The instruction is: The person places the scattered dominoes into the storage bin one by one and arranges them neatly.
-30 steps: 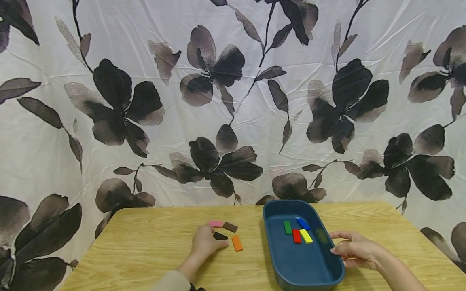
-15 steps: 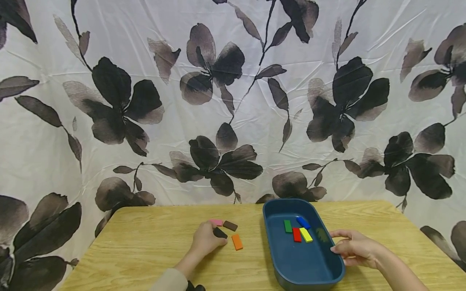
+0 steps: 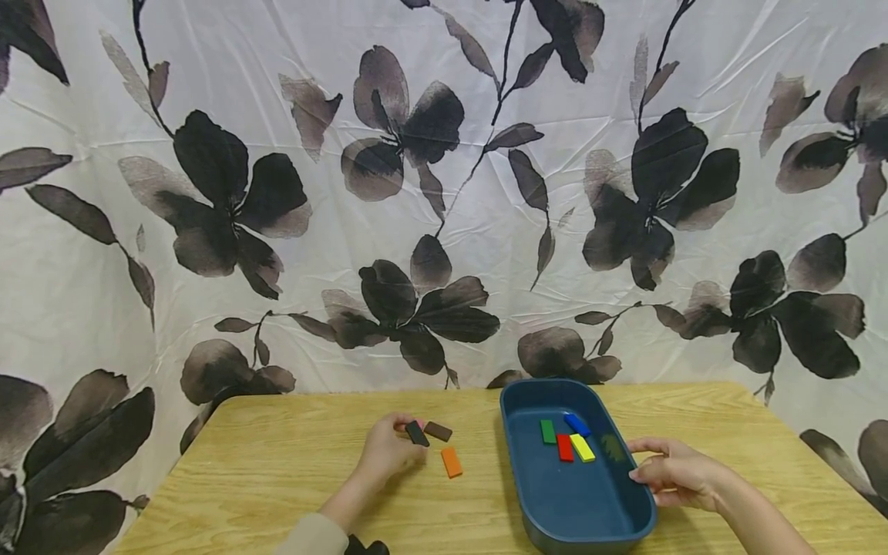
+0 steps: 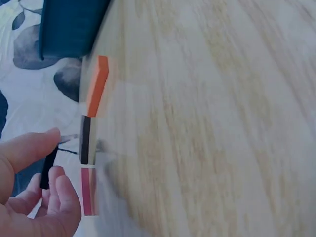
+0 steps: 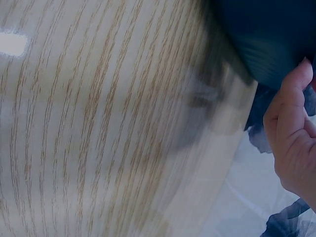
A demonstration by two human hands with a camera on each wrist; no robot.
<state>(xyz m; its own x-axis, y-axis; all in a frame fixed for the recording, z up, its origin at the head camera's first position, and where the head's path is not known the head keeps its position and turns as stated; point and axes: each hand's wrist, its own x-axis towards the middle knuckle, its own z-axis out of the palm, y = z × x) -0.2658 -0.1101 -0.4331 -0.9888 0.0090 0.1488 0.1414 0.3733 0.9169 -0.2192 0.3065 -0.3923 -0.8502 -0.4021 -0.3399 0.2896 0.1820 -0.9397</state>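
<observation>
**Black block (image 3: pixel 417 433) pinched in your left grip (image 3: pixel 388 450)**

You have that grip narrowed onto the block, which sits at its tips above the tabletop (image 3: pixel 277 470), left of centre, towards the far edge. Your right grip (image 3: pixel 683 479) holds the blue tray (image 3: pixel 576 501) on its side facing the right edge.

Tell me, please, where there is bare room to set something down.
The table is bare left of the left hand and between the orange block and blue tub; the tub's near end is free. It's crowded by that hand, around the brown block and pink block.
</observation>
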